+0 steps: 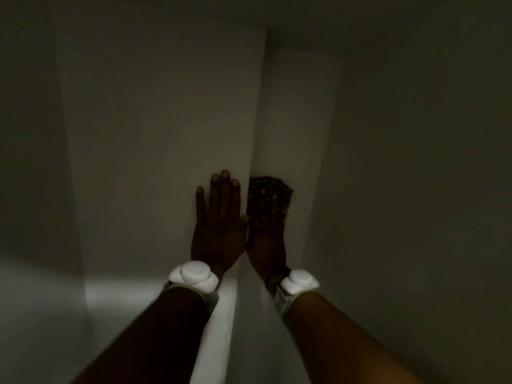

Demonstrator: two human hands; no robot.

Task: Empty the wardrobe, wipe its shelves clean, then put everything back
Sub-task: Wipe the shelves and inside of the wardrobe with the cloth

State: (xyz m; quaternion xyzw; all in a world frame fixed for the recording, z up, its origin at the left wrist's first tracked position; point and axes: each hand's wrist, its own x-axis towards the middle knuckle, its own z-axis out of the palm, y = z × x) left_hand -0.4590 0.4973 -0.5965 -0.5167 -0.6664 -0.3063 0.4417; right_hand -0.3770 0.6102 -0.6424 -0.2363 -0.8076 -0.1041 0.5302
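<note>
Inside dim wardrobe (388, 162), right of panel edge: dark striped cloth (273, 183) pinned under right hand (267, 234), fingers (270, 206) straight, cloth showing beyond fingertips, away from body. Left hand (219, 225) flat, released, on adjoining white panel (166, 134).

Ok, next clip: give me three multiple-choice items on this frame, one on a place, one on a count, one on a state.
1. Where is the striped cloth?
A) hung on a rail
B) under the right hand, against the right-side panel
C) folded in a drawer

2. How many white wrist trackers show?
A) none
B) one
C) two

3. How does the left hand lie?
A) flat, fingers straight, on the left-side panel
B) clenched in a fist
C) wrapped round a hanger

1 B: its fingers press the cloth to that panel.
2 C: one sits on each wrist.
3 A: the palm and straight fingers lie on the panel.
</note>
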